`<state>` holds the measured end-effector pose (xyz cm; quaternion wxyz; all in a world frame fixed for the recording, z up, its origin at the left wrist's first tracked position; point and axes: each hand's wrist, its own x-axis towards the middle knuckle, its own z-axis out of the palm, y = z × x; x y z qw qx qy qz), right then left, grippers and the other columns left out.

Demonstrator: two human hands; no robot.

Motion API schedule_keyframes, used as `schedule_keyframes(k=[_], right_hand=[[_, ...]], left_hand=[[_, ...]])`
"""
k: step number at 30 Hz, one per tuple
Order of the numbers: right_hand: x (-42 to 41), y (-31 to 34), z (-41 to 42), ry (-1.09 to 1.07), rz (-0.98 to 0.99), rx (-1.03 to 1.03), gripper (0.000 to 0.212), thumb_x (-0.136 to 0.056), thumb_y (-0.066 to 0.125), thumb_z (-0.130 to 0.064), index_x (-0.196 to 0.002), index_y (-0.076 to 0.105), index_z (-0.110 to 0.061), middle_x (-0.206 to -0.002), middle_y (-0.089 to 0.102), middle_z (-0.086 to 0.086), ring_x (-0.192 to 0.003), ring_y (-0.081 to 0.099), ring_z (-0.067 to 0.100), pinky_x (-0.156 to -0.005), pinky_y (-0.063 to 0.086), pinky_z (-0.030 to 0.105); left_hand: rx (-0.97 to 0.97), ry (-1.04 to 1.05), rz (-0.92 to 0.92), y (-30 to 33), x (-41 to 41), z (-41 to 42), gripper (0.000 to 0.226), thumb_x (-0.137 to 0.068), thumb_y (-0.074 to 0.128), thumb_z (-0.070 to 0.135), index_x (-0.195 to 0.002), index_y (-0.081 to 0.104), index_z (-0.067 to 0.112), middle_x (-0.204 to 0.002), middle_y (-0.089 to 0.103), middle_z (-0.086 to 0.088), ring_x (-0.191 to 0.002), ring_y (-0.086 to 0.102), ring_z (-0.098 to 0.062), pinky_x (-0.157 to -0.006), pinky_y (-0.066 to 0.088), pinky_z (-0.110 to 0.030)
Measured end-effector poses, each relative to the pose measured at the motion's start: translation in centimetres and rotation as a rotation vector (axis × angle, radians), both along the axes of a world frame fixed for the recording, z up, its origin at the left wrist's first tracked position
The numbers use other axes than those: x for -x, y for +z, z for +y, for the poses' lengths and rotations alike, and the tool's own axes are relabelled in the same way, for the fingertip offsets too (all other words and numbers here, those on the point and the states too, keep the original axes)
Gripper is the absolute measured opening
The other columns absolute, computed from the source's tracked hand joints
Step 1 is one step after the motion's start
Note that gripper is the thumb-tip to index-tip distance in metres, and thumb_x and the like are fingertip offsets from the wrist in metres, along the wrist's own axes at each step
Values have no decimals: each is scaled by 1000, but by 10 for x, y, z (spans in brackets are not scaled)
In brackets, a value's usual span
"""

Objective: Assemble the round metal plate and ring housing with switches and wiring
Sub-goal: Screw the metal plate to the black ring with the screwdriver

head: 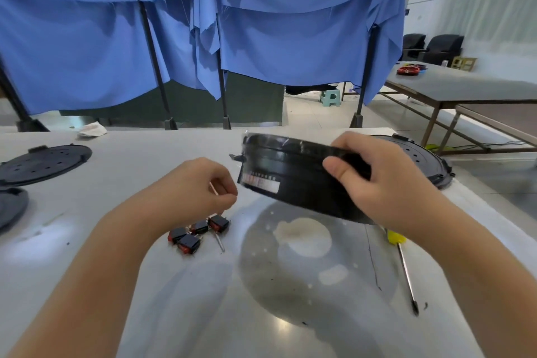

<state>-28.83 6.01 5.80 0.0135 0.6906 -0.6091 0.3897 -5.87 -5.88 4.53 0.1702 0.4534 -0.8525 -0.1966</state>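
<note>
my right hand point(386, 183) is gripping the black ring housing point(293, 180), tilted above the round metal plate point(313, 270); my left hand point(203, 186), fingers curled, is pinching a thin wire point(214, 188) above the switches point(197, 232), left of the plate.

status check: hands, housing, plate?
Right hand grips ring housing, tilted above plate. Left hand pinches something thin. Switches loose beside plate.

black ring housing point(293, 183) tilted above round metal plate point(313, 267).
</note>
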Motion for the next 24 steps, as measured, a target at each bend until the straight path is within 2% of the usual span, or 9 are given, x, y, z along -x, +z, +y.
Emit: schedule_keyframes(k=[2,4,7,11,12,16,18,20,24], right_hand=[[6,2,0,-29,-82,67,11,-91,53,-30,-85,59,-23,-73,62,-10,-74,56,3,-62,40,13],[13,4,0,-47,-184,123,13,-94,54,-26,-83,59,-22,-71,63,-10,-70,56,2,-59,39,8],[25,9,2,-53,-330,145,19,-95,55,-28,-78,61,-26,-67,62,-17,-64,54,-1,-58,39,7],[34,13,5,-48,-531,139,19,-86,54,-37,-72,65,-30,-61,61,-14,-61,54,4,-63,41,25],[35,14,6,-45,-564,129,19,-83,53,-39,-71,65,-30,-59,61,-13,-59,54,3,-62,41,26],[34,16,8,-28,-611,99,19,-81,54,-40,-70,67,-32,-56,61,-14,-50,55,-3,-43,39,9],[33,16,8,-22,-623,102,21,-86,56,-35,-68,66,-31,-55,61,-15,-48,55,-4,-39,35,5],[33,16,7,-26,-625,101,27,-93,56,-28,-68,66,-30,-56,61,-14,-50,55,-3,-43,38,8],[31,16,6,-27,-645,106,32,-94,56,-21,-66,67,-30,-59,63,-12,-59,56,3,-62,41,25]], left_hand=[[13,-52,137,3,4,5,9,-83,72,23,-78,71,30,-72,71,12,-67,68,-2,-63,55,-19],[15,-107,264,6,8,12,9,-82,74,21,-77,72,29,-71,72,13,-67,68,-2,-61,50,-11],[55,-150,418,10,14,20,13,-79,77,15,-78,74,28,-71,73,11,-69,70,-6,-67,53,-13],[119,-156,596,15,20,30,10,-79,77,14,-81,76,24,-72,74,11,-66,69,-3,-66,53,-13],[128,-151,638,16,22,32,10,-79,77,14,-81,76,24,-72,74,11,-65,69,-3,-64,53,-13],[139,-140,730,18,28,40,15,-81,74,12,-85,76,26,-73,74,11,-67,70,-7,-63,55,-15],[142,-133,741,18,29,41,18,-82,73,10,-85,76,28,-72,74,11,-64,70,-8,-63,55,-15],[159,-135,743,17,31,43,19,-82,73,8,-85,76,27,-72,74,11,-63,69,-7,-62,55,-15],[216,-123,774,17,34,47,18,-81,74,9,-84,76,27,-74,73,14,-68,70,-6,-63,57,-18]])
